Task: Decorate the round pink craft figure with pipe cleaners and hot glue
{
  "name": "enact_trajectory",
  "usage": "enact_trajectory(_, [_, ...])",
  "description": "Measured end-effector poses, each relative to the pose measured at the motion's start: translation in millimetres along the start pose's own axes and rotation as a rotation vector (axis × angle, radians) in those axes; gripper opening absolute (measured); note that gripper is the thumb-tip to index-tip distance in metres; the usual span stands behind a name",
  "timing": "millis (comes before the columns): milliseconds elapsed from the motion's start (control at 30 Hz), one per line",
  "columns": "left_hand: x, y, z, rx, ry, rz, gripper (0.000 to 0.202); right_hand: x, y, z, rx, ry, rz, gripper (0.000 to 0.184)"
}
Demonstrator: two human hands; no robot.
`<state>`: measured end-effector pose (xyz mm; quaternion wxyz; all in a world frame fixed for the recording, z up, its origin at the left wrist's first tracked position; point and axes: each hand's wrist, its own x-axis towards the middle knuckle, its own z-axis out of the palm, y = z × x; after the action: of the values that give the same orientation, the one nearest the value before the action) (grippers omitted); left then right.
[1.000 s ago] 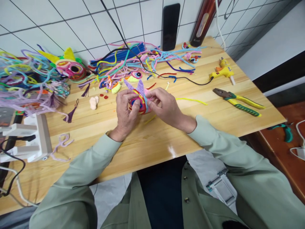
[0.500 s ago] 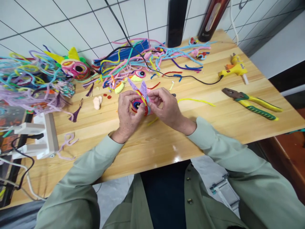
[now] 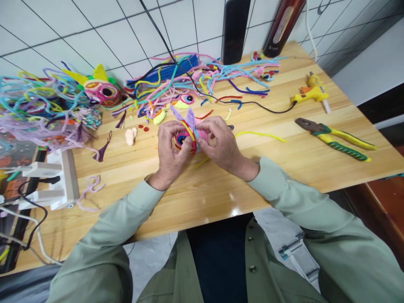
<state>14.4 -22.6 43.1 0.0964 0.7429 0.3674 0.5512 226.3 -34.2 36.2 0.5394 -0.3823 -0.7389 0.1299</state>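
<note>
Between my hands is a pipe-cleaner animal head [image 3: 191,119] with two pointed purple ears, a big dark-centred eye, red and yellow bands and a pink side. My left hand [image 3: 172,147] grips it from the left, thumb by the eye and fingers curled over the top. From the other side, my right hand [image 3: 222,145] pinches at the pink and light blue part behind the ears; the fingertips partly hide what they hold. A yellow pipe cleaner [image 3: 260,134] lies to the right of my right hand.
Yellow-green pliers [image 3: 336,139] and a yellow glue gun [image 3: 311,93] lie at right. Piled pipe cleaners [image 3: 167,75] line the wall, beside a finished colourful head [image 3: 102,90]. A power strip [image 3: 65,179] sits at left, and a black cable [image 3: 192,80] crosses the table's back.
My right fingers have shifted slightly on the animal head, showing more of its pink side. The left hand keeps its grip. The whole view has moved a little.
</note>
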Motion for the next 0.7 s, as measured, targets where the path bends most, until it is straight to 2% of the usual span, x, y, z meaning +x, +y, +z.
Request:
enact_trajectory(167, [-2, -1, 0.9, -0.015, 0.006, 0.015, 0.026, 0, 1, 0, -0.035, -0.021, 0.006, 0.025])
enact_trajectory(333, [-6, -1, 1.8, 0.006, 0.006, -0.025, 0.036, -1, -2, -1, -0.023, -0.016, -0.028, 0.025])
enact_trajectory(533, [-8, 3, 2.0, 0.039, 0.009, 0.011, 0.024, -1, -6, -3, -0.051, -0.02, -0.022, 0.026])
enact_trajectory(700, [-10, 4, 1.4, 0.112, -0.021, -0.019, 0.023, -2, -9, -2, -0.044, 0.012, -0.064, 0.024])
